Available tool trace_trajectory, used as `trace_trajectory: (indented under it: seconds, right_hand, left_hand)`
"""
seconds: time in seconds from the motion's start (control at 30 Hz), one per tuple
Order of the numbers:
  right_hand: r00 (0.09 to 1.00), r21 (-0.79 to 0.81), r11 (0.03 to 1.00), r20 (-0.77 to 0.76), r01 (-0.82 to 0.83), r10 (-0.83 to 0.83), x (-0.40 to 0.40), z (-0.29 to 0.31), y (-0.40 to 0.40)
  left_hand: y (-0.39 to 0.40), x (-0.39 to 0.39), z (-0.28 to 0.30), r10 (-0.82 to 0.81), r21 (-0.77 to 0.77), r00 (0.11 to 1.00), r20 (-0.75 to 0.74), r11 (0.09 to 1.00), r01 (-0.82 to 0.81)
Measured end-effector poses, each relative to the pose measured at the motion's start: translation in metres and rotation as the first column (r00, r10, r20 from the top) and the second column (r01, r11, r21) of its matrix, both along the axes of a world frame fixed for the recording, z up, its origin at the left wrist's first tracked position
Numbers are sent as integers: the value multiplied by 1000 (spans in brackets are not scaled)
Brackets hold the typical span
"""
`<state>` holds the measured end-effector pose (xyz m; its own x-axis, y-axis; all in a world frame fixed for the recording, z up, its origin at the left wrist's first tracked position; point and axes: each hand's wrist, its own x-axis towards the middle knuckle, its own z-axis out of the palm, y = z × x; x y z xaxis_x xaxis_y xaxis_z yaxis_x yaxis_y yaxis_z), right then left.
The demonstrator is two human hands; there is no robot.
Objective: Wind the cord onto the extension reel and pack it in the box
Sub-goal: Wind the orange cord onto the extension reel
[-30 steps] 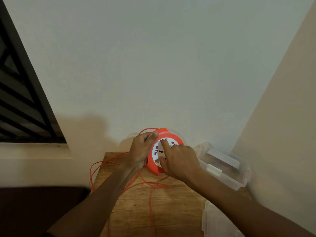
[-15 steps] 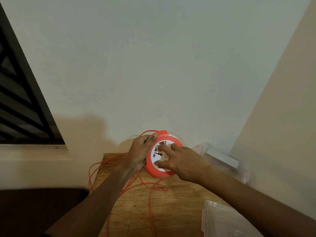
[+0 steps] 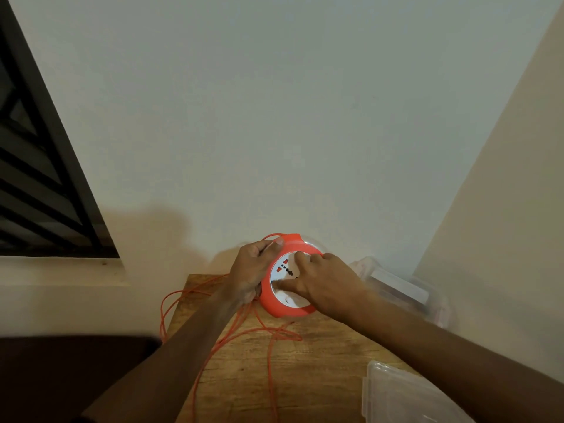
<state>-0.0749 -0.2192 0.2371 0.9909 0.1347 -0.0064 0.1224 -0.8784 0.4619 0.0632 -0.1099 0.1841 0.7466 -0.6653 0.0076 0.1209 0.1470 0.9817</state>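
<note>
An orange extension reel (image 3: 282,309) with a white socket face stands tilted at the far end of a wooden table (image 3: 320,361). My left hand (image 3: 254,271) grips its left rim. My right hand (image 3: 323,283) lies across the white face, fingers pressed on it. Thin orange cord (image 3: 268,334) runs loose from under the reel, looping over the table and off its left edge. A clear plastic box (image 3: 427,296) stands to the right of the reel, against the wall corner.
A clear plastic lid (image 3: 393,392) lies at the table's near right corner. Walls close in behind and to the right. A dark window grille (image 3: 36,184) is at the left, with a ledge below it.
My right hand has turned around the white face, from upper middle toward its right and lower side. The left hand keeps its hold. The cord loops have shifted slightly.
</note>
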Motion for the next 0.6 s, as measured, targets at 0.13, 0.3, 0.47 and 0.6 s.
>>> trace_trajectory:
  seconds: [0.13,0.3,0.47,0.6]
  right_hand:
    - [975,119,976,110,180,-193,0,-8,9]
    - [910,327,903,209,279,-357,-1,-23,18]
    - [861,494,817,232,296,-452,-1,-21,13]
    - [933,277,926,179,257,-312,-14,-15,14]
  left_hand:
    - [-3,0,-1,37,-7,999,-39,999,-38]
    - [-8,-1,-3,71,26,997,12,997,-71]
    - [-10,-2,-9,101,33,994,-36,994,-100]
    - [-8,4,-8,86,14,995,-46,996,-86]
